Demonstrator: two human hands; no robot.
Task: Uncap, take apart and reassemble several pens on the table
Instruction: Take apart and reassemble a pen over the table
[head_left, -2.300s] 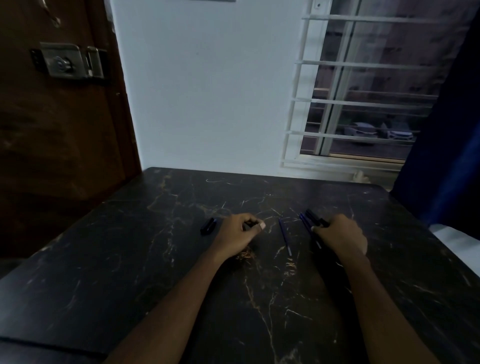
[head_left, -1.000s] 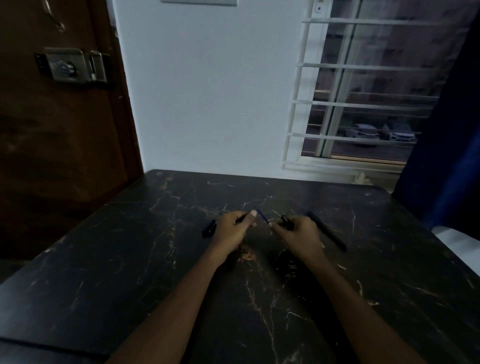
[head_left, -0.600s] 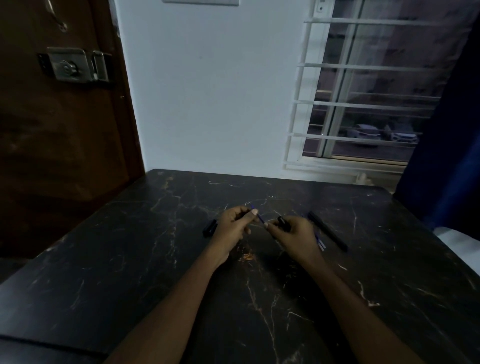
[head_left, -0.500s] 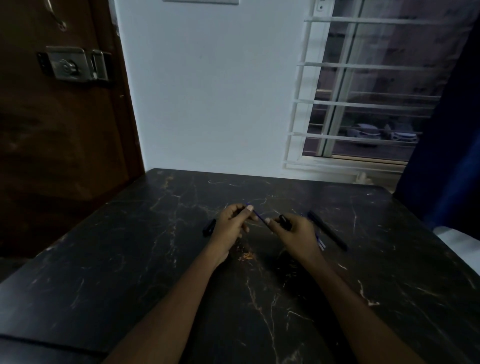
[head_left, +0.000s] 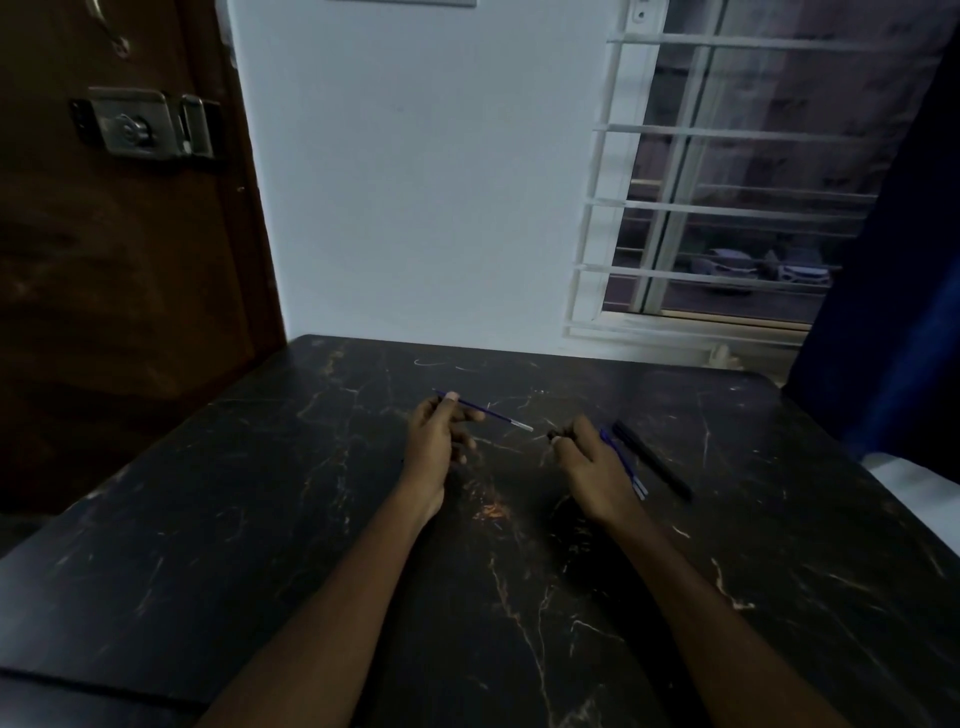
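There is 1 view only, from a wide-angle camera worn on my head. It looks forward and down across a dark marble table (head_left: 260, 519), whose near edge lies low in the frame. My 2 forearms reach in from the bottom edge, so my left hand (head_left: 434, 441) and right hand (head_left: 589, 467) sit near the middle, fairly close. Beyond the table, it faces a white wall (head_left: 415, 182), with a wooden door (head_left: 104, 260) at left and a barred window (head_left: 727, 182) at right.

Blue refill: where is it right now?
Head view, left of centre: the blue refill is pinched in the left hand, its silver tip pointing right toward the right hand, above the dark marble table.
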